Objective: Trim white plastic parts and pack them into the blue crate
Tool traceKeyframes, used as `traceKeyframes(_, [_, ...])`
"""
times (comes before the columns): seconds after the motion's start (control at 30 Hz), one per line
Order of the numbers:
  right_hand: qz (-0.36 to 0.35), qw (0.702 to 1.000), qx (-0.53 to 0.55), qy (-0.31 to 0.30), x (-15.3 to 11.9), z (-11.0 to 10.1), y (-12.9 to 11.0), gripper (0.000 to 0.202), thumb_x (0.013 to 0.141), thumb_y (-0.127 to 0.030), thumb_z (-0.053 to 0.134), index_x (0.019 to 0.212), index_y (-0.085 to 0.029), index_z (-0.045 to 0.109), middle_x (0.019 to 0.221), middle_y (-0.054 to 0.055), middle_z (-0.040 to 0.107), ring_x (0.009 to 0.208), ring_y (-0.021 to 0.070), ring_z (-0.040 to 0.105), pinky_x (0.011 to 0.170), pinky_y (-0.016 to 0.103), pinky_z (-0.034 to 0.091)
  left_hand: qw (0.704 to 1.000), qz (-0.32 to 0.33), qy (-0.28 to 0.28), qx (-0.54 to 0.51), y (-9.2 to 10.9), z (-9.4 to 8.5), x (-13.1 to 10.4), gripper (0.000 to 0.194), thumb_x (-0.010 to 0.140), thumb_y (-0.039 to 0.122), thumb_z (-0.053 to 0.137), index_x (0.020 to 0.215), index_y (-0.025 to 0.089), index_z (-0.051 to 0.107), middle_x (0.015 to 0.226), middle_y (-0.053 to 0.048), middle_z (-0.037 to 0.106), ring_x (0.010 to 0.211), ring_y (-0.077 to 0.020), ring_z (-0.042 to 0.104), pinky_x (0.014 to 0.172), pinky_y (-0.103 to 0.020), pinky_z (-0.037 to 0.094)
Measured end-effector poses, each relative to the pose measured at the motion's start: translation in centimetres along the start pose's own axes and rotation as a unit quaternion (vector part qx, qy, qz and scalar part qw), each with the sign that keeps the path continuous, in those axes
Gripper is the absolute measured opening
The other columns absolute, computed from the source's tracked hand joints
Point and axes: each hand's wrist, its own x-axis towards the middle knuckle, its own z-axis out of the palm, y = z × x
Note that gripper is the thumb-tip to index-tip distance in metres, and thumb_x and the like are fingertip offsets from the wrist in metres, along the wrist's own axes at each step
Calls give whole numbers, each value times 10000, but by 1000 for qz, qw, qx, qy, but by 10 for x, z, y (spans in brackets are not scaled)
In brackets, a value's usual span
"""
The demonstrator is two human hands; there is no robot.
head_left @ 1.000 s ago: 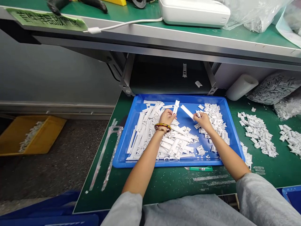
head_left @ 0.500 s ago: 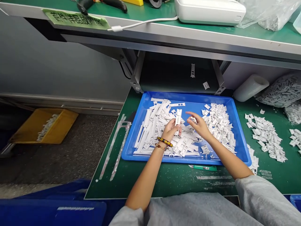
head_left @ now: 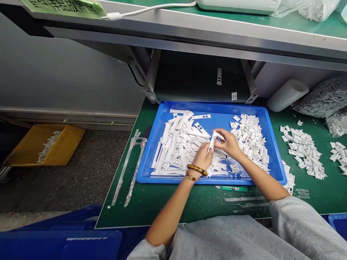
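Observation:
My left hand (head_left: 202, 156), with beaded bracelets at its wrist, grips a long white plastic strip (head_left: 212, 141) tilted upward over the blue tray (head_left: 143, 177). At the strip's upper end, my right hand (head_left: 229, 143) pinches a small white plastic piece (head_left: 221, 137); whether the two parts are joined is too small to tell. Below the hands, a heap of white strips (head_left: 173, 144) fills the tray's left and middle. Many small white pieces (head_left: 251, 141) are piled on its right side.
A green utility knife (head_left: 233, 188) lies before the tray. More small pieces (head_left: 305, 150) are on the green table (head_left: 173, 206) at right, near a white roll (head_left: 287, 95) and a filled plastic bag (head_left: 326, 95). Behind stands a dark conveyor belt (head_left: 189, 77) holding two white parts. A shelf (head_left: 189, 27) overhangs.
My right hand has come left to the strip and now pinches a small piece at its upper end. The strip is turned more edge-on. The camera view has shifted slightly.

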Motion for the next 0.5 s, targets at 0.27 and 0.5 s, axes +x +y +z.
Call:
traceKeyframes(0.27, [60,984,138,-93,-1,-5,6,251,803,-376,565,969,-210,654,753,-5,625,607,142,536,591,271,447,996,-23,-75,-31,-1,7,1,295,842,388,530,980,142,614,603,33,534,483,-127,553,535,-277,509])
traceKeyframes(0.5, [87,968,230,53,-11,-29,-7,435,835,-658,502,836,-223,489,723,-5,583,612,143,589,547,263,495,969,110,14,221,-22,-9,8,398,825,402,559,1169,205,595,1209,-130,610,1144,-284,580,1023,-467,449])
